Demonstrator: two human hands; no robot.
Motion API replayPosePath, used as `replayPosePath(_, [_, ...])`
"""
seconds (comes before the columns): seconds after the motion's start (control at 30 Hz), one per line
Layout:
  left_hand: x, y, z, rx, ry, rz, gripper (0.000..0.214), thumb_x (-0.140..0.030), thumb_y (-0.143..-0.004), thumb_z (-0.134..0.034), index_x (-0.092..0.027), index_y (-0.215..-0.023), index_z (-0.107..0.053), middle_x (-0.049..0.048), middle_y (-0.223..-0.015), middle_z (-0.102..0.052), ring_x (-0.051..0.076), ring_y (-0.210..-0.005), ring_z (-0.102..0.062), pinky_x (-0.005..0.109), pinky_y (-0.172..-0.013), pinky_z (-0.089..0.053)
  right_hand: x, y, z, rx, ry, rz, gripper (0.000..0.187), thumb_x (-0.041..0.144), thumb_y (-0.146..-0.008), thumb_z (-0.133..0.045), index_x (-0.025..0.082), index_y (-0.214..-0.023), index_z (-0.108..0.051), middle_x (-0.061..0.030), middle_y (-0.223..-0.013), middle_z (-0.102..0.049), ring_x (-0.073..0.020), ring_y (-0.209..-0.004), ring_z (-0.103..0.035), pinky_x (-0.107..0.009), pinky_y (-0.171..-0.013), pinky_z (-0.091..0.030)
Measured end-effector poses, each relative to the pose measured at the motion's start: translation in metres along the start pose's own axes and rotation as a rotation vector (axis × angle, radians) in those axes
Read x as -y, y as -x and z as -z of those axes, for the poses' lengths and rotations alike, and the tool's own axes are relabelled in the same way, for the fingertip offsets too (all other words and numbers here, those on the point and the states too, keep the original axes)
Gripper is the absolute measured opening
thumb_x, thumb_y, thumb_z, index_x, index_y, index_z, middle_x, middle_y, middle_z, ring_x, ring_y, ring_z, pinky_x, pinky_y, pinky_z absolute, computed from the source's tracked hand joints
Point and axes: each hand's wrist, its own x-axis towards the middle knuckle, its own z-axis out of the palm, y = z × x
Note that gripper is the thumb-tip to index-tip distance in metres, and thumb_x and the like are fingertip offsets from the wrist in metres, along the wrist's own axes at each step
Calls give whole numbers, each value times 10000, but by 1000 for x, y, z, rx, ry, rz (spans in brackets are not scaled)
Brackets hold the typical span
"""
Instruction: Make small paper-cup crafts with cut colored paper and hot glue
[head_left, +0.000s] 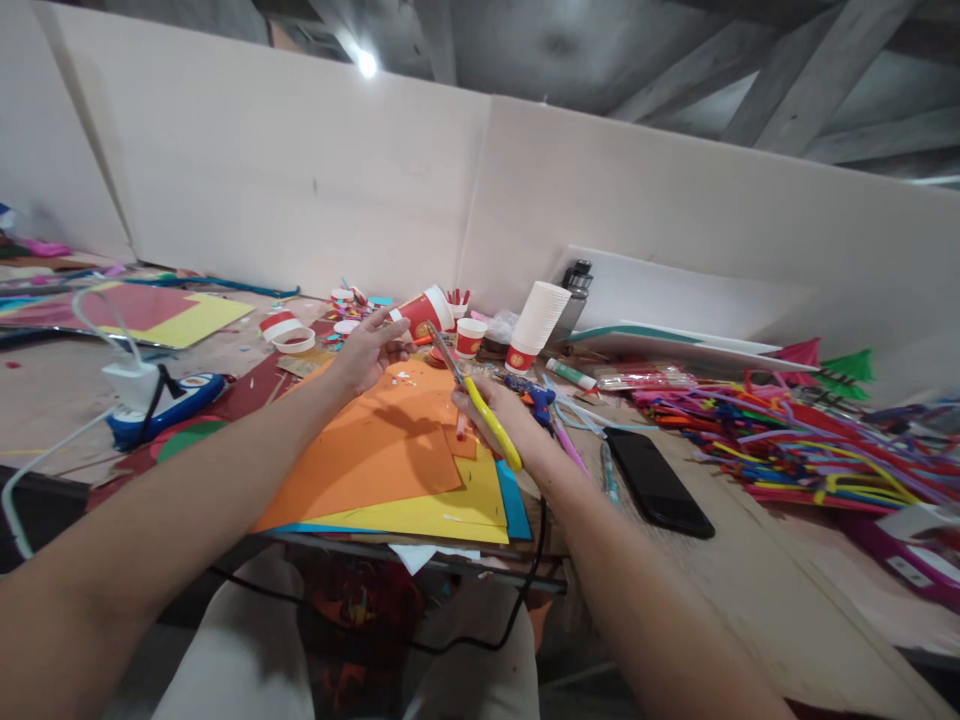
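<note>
My left hand (371, 352) grips the base of a red paper cup (421, 311) tipped on its side, white rim pointing right. My right hand (501, 408) is closed on yellow-handled scissors (480, 410), whose blades reach up and left toward the cup's rim. Both hands hover over a stack of orange, yellow and blue paper sheets (390, 450) lying on the table. Small paper scraps lie on the orange sheet beneath the cup.
A stack of white cups (536, 325) and a small red-and-white cup (470, 337) stand behind. A blue glue gun (534, 395), a black phone (656, 482) and a heap of coloured pipe cleaners (795, 440) lie right. A white charger (133, 383) sits left.
</note>
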Motion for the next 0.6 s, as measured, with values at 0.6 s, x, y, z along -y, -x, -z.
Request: replayPosePath(0.6, [-4,-3,6,52,-140,37,421,-325,-687,-793,-158,-1020,-597,7,-711,-658,129,-607,-662,212,-540,-505,4,5,3,33,-85,-60,257,446,-886,-542,209,-825,-463,69,-527,-484,-55,-343,-366,-165,-323,-256])
